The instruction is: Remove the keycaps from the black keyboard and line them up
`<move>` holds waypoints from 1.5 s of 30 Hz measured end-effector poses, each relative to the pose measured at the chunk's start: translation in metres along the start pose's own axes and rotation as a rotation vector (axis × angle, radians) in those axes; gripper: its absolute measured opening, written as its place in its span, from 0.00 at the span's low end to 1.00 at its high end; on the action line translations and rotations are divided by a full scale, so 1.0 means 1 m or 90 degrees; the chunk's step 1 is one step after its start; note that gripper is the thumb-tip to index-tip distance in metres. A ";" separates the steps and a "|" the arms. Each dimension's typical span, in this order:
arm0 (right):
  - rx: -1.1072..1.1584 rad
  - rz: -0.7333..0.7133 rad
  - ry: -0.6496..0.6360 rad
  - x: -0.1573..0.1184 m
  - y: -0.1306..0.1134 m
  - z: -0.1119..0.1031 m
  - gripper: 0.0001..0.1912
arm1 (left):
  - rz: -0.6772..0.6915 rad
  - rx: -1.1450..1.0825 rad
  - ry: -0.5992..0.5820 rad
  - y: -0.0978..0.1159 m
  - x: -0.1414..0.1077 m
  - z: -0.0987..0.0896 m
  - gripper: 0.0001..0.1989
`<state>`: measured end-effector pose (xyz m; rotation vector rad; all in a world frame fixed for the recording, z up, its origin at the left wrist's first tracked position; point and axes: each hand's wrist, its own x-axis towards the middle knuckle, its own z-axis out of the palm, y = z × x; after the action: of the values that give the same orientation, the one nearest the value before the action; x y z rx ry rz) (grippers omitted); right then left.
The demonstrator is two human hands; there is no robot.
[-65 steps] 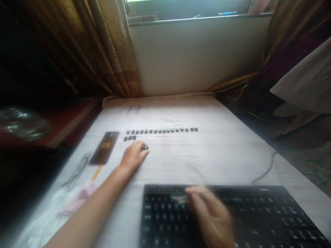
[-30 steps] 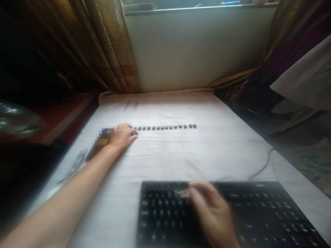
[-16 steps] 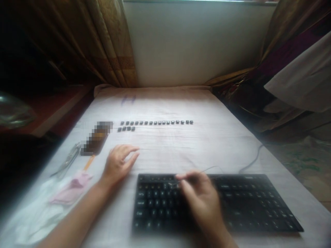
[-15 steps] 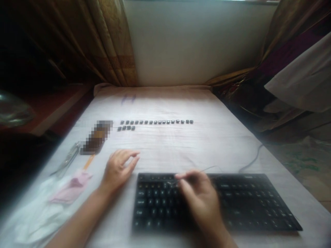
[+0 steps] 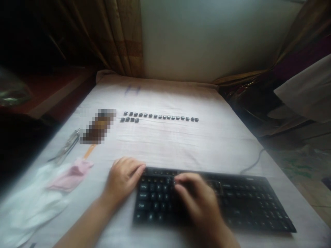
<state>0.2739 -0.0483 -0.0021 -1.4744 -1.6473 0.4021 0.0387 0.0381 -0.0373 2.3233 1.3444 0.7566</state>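
Observation:
A black keyboard point(image 5: 248, 201) lies on the cloth-covered bed or table, and its top-row keys at the left show bare sockets. My left hand point(image 5: 124, 177) is at the keyboard's upper left corner, thumb and fingertips closing on its edge. Over the left-middle keys, my right hand point(image 5: 200, 198) is pinched around what looks like a thin wire keycap puller point(image 5: 219, 187); its tip among the keys is blurred and partly hidden by my fingers. Beyond, several loose black keycaps point(image 5: 160, 117) sit in one long row with a short row in front of it at the left.
Left of the keycaps is a pixelated dark item point(image 5: 99, 127). Closer in are a silver tool point(image 5: 68, 144), an orange strip point(image 5: 89, 151), a pink cloth point(image 5: 71, 177) and a pale cloth point(image 5: 33, 203). The keyboard's cable point(image 5: 254, 162) runs off to the right edge.
My left hand has moved right onto the keyboard's corner, its fingertips closing there. My right hand stays pinched over the keys, and the wire behind it sits lower. The whole view has shifted slightly.

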 end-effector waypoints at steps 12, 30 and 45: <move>-0.046 -0.072 -0.024 -0.011 0.000 0.009 0.06 | -0.020 -0.008 -0.021 0.002 0.000 -0.001 0.13; -0.048 -0.128 -0.082 0.003 0.006 -0.001 0.07 | 0.029 0.003 -0.003 0.003 0.000 -0.001 0.12; -0.033 -0.109 -0.088 0.005 0.012 0.007 0.06 | 0.018 -0.001 -0.007 0.004 0.000 -0.002 0.11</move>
<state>0.2761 -0.0391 -0.0130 -1.3544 -1.8905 0.3746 0.0406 0.0359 -0.0337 2.3462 1.3080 0.7534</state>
